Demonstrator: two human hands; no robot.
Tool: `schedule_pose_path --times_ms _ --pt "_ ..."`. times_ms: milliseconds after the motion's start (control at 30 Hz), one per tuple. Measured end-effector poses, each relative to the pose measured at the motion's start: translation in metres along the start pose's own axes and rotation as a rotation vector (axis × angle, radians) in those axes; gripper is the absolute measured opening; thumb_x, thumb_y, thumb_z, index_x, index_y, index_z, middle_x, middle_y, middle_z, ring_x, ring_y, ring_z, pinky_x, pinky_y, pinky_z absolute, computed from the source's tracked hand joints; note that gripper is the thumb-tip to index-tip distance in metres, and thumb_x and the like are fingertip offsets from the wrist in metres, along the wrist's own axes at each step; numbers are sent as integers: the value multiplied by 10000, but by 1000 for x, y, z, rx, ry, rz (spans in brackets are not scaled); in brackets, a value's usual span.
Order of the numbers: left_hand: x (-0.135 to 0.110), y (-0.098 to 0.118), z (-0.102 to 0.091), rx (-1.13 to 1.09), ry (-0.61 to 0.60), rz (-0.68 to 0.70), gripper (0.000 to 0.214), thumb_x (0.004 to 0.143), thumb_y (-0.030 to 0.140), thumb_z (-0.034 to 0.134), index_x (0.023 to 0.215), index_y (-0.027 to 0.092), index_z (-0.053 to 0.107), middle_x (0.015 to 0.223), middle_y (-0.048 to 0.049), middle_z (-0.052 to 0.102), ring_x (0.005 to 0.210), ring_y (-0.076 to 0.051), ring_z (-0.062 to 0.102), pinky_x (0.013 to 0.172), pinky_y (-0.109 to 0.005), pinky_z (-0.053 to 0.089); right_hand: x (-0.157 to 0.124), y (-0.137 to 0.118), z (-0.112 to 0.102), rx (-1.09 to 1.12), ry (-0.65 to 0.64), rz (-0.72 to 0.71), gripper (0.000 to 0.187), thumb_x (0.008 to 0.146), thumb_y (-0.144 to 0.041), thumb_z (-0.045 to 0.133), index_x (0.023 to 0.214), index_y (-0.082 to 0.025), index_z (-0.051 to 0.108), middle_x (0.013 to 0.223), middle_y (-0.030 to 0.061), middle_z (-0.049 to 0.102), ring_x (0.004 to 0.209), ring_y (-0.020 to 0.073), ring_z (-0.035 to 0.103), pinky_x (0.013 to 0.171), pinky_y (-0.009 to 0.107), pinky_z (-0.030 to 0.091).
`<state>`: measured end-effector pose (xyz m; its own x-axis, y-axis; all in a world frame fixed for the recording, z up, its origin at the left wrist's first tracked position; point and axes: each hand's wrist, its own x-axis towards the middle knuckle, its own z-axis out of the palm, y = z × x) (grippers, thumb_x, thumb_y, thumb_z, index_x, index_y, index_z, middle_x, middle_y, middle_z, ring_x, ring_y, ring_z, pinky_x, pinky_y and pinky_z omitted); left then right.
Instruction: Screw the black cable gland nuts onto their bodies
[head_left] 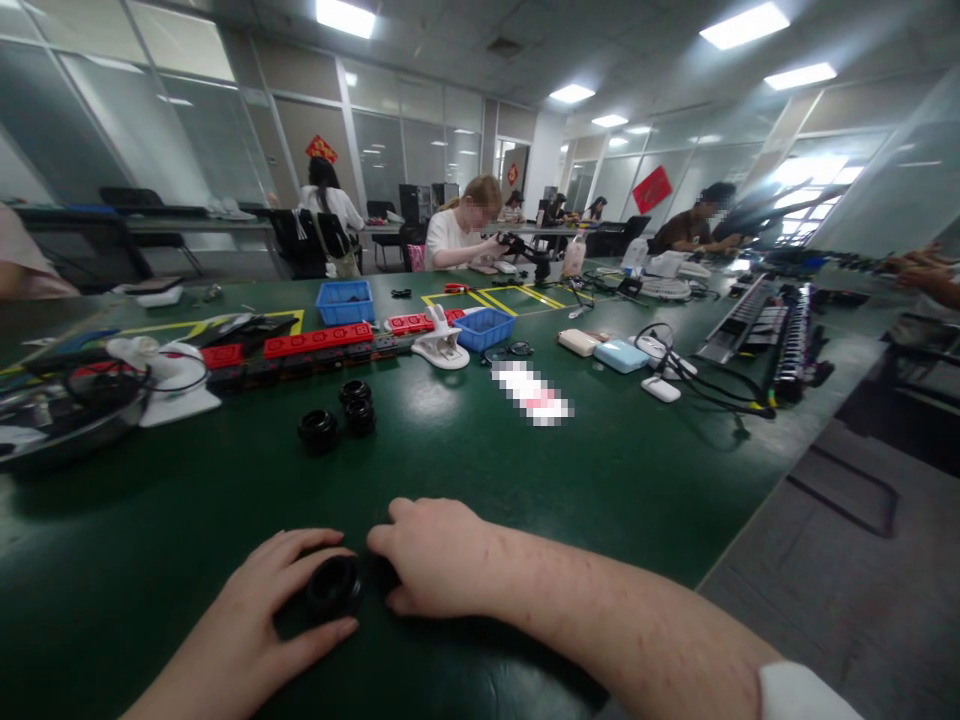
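My left hand [262, 610] curves its thumb and fingers around a black ring-shaped part [334, 586] at the near side of the green table [450, 460]. The part has a round hollow top facing up. Just to its right, my right hand [431, 555] is closed with the knuckles up. A dark bit of something shows under its fingers, mostly hidden, and I cannot make out what it is. Farther off stand several similar black ring-shaped parts [318, 430], two of them stacked or close together.
Beyond are red power strips [319, 340], a white clip stand [441, 345], blue trays [345, 302] and a blurred white paper [529, 393]. Pale and blue boxes [621, 356] with cables lie right. A metal bowl [75, 425] is at left. Other people sit across the table.
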<state>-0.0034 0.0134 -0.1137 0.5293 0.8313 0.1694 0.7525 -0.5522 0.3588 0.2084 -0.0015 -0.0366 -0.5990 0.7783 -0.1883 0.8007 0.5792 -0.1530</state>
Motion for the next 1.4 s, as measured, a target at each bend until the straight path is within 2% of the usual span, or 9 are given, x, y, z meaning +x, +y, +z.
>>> schedule_pose_path --times_ms 367,467,600,700,800,900,1000,1200,1400 --pt "-18 -88 -17 134 77 -385 589 692 653 482 994 170 635 1122 -110 562 1021 -326 523 888 -471 424 -1 2 -4 -3 -62 -13 445 740 -382 587 1133 -185 520 1014 89 551 819 245 596 574 334 532" --pt "-26 -97 -19 146 85 -428 606 691 661 467 997 166 635 1117 -119 558 1014 -330 523 873 -469 434 -2 1 -3 1 -58 -9 457 738 -379 592 1144 -185 513 1032 88 545 834 246 590 588 336 533" --pt "-24 -82 -19 173 117 -396 634 661 672 487 1014 164 624 1106 -119 558 1038 -328 507 896 -471 413 -1 3 -1 0 -48 -24 488 730 -406 599 1156 -184 509 1045 91 546 844 246 585 598 328 523" --pt "-18 -59 -15 157 120 -308 599 659 648 516 1025 185 619 1112 -101 558 1053 -308 496 915 -454 398 -1 9 -1 41 0 -44 696 647 -554 620 1203 -160 477 1032 110 563 839 264 578 633 358 509" --pt "-12 -34 -10 119 101 -218 542 695 604 519 1059 212 606 1102 -78 565 1049 -287 497 912 -440 399 1 11 -1 109 259 -85 828 616 -690 546 1220 -130 461 1049 125 573 907 275 542 753 398 465" --pt "-10 -19 -8 94 92 -166 505 718 565 529 1094 233 589 1126 -67 558 1055 -286 493 896 -451 411 6 3 2 144 460 -190 737 696 -675 483 1213 -150 464 1100 104 569 972 245 507 827 375 413" --pt "-11 -16 -8 85 102 -100 477 715 531 557 1094 245 591 1142 -69 559 1070 -293 493 913 -470 400 17 -11 8 93 467 -276 577 753 -601 489 1154 -186 508 1036 67 609 944 217 516 858 369 373" --pt "-15 -19 -6 111 51 -63 700 642 544 622 1225 178 499 1323 -127 435 1230 -343 349 999 -510 307 45 -36 4 -58 403 -171 375 699 -472 602 941 -186 583 826 23 650 831 212 545 809 368 377" --pt "-17 -12 -13 140 -23 -161 865 710 631 492 1373 127 258 1435 -136 235 1312 -311 195 1033 -501 245 63 -13 -15 -65 293 44 304 689 -431 611 928 -244 631 845 24 668 888 244 561 773 364 388"
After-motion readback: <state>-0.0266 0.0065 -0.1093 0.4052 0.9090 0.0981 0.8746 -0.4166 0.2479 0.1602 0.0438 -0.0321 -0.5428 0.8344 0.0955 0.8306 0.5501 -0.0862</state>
